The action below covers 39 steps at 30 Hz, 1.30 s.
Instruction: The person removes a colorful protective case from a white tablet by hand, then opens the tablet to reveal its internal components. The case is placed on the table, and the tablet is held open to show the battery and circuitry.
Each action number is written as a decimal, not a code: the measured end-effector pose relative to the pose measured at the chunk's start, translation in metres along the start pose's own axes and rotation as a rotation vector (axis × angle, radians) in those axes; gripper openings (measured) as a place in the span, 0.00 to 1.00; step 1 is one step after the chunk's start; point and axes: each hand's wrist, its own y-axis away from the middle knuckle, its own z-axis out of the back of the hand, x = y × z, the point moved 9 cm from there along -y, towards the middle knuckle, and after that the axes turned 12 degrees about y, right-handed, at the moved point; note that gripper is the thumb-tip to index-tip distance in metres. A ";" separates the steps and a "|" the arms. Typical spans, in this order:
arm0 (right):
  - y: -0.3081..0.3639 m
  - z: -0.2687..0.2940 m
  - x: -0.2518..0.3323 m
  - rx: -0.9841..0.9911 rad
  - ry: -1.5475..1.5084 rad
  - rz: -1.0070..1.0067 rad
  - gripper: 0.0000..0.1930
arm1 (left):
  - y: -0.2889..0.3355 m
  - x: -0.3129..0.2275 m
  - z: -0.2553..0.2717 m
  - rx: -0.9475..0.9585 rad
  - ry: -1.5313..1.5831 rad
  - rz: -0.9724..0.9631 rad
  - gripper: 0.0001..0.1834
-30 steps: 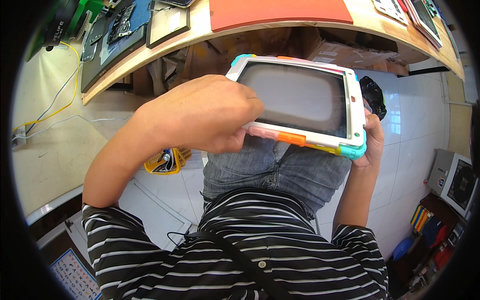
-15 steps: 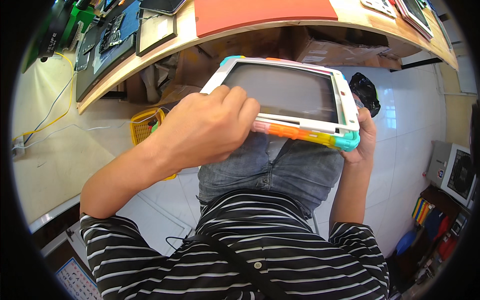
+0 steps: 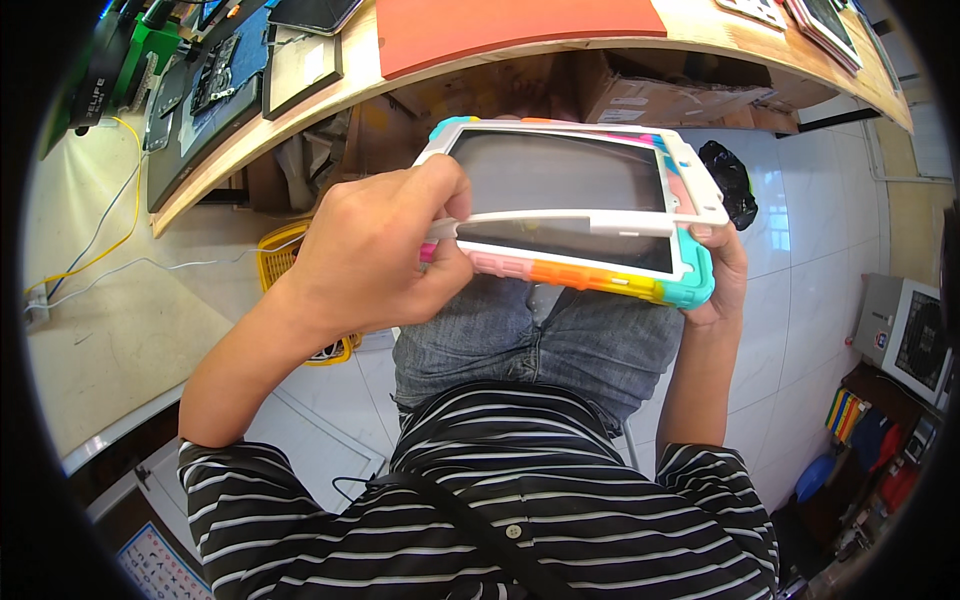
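Above my lap is a tablet with a dark screen and white border, lying in a multicoloured case with pink, orange, yellow and turquoise edges. The case's white front frame is lifted off along the near side and the right corner, and its near bar crosses over the screen. My left hand pinches that near bar at the left end, fingers closed. At the right, my right hand grips the turquoise corner of the case, its thumb by the raised frame corner; the other fingers are hidden underneath.
A wooden workbench with an orange-red mat stands ahead, devices lying on its left part. Beneath it are a cardboard box and a black plastic bag. Behind my left arm sits a yellow basket. Cables run at the left.
The front frame's near side has risen away from the tablet, opening a gap along the case edge. My left hand has shifted left and turned, now pinching the frame bar.
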 end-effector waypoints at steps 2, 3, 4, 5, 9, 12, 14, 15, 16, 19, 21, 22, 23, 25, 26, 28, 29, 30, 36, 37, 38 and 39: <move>-0.001 0.006 -0.003 -0.006 0.026 -0.034 0.26 | 0.002 0.003 0.005 -0.022 0.057 0.056 0.13; 0.001 0.012 -0.003 -0.018 -0.027 -0.033 0.26 | 0.002 0.002 0.002 0.035 0.065 0.027 0.14; 0.005 0.018 -0.003 -0.029 -0.080 -0.034 0.26 | 0.003 0.002 0.000 0.092 0.073 -0.002 0.14; 0.005 0.022 -0.005 -0.009 -0.122 -0.038 0.26 | 0.004 0.002 0.000 0.151 0.068 -0.024 0.14; 0.007 0.031 -0.004 -0.071 -0.135 -0.046 0.24 | 0.006 0.012 0.007 0.338 0.169 -0.039 0.21; 0.008 0.061 -0.015 0.088 -0.338 -0.118 0.27 | 0.006 0.019 0.026 0.301 0.186 -0.068 0.23; 0.008 0.065 -0.018 0.140 -0.381 -0.144 0.29 | 0.005 0.021 0.029 0.343 0.156 -0.060 0.29; 0.008 0.066 -0.018 0.133 -0.372 -0.145 0.29 | 0.003 0.021 0.028 0.370 0.140 -0.041 0.28; 0.007 0.066 -0.018 0.127 -0.364 -0.145 0.29 | 0.000 0.020 0.027 0.399 0.123 -0.023 0.28; 0.007 0.061 -0.015 0.116 -0.340 -0.133 0.29 | -0.004 0.021 0.021 0.498 0.045 0.047 0.26; 0.007 0.054 -0.013 0.110 -0.334 -0.117 0.29 | -0.009 0.014 0.023 0.461 0.010 -0.007 0.20; 0.007 0.051 -0.012 0.106 -0.327 -0.113 0.29 | -0.011 0.010 0.023 0.442 -0.007 -0.033 0.19; 0.007 0.045 -0.012 0.100 -0.315 -0.120 0.29 | -0.012 0.009 0.022 0.445 -0.028 -0.039 0.17; 0.006 0.042 -0.012 0.096 -0.307 -0.127 0.29 | -0.014 0.008 0.018 0.451 -0.070 -0.050 0.15; 0.006 0.041 -0.013 0.099 -0.316 -0.128 0.29 | -0.014 0.009 0.016 0.479 -0.105 -0.035 0.14; 0.006 0.042 -0.012 0.106 -0.326 -0.130 0.29 | -0.013 0.011 0.011 0.534 -0.174 -0.004 0.14; 0.006 0.044 -0.013 0.108 -0.330 -0.129 0.29 | -0.013 0.010 0.009 0.542 -0.218 -0.015 0.12; 0.006 0.047 -0.013 0.113 -0.333 -0.126 0.29 | -0.013 0.008 0.006 0.550 -0.262 -0.027 0.11; 0.005 0.072 -0.019 -0.059 -0.343 -0.069 0.27 | 0.003 -0.008 -0.008 0.263 -0.324 -0.187 0.10; 0.010 0.063 -0.014 -0.024 -0.240 -0.068 0.20 | 0.008 -0.006 -0.004 0.213 -0.278 -0.180 0.10; 0.012 0.071 -0.017 -0.028 -0.231 -0.058 0.20 | 0.013 -0.003 0.001 0.157 -0.223 -0.180 0.10; 0.017 0.087 -0.020 -0.034 -0.219 -0.043 0.21 | 0.021 0.009 0.009 0.155 -0.082 -0.071 0.18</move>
